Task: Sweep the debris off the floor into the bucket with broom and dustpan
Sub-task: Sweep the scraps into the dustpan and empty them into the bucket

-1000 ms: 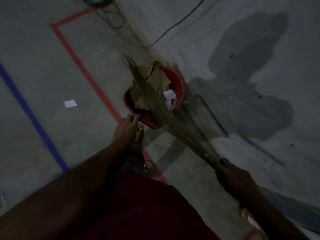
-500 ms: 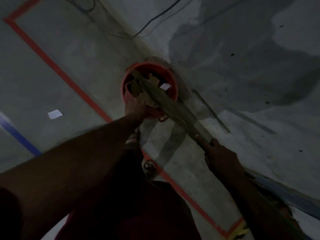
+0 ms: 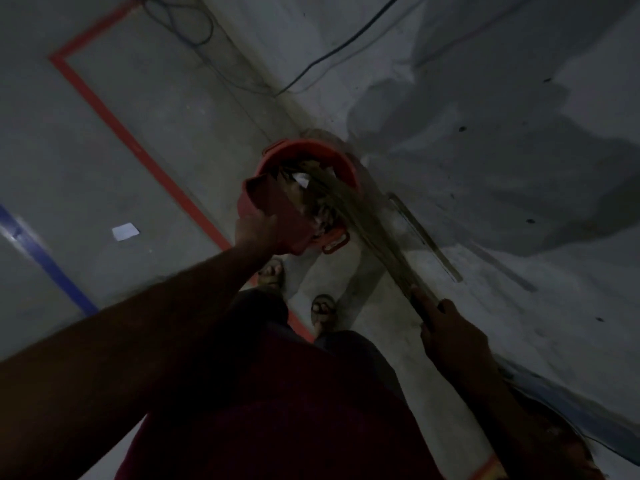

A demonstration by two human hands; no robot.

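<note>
An orange-red bucket [image 3: 341, 161] stands on the grey floor at the foot of the wall. My left hand [image 3: 258, 230] grips a red dustpan [image 3: 277, 209], which is tilted over the bucket's near rim. Cardboard and paper debris [image 3: 303, 183] shows between the pan and the bucket's inside. My right hand [image 3: 446, 327] grips the handle of a straw broom [image 3: 360, 216], whose bristles reach across the pan into the bucket. The scene is dim.
A white scrap of paper [image 3: 125, 232] lies on the floor to the left, between a blue tape line [image 3: 45, 265] and a red tape line [image 3: 145, 154]. Black cables [image 3: 311, 67] run along the wall. My two sandalled feet [image 3: 323, 310] stand just before the bucket.
The dustpan has gone from level and loaded above the floor to tilted over the bucket. The broom's bristles have swung down into the bucket. My view has moved closer.
</note>
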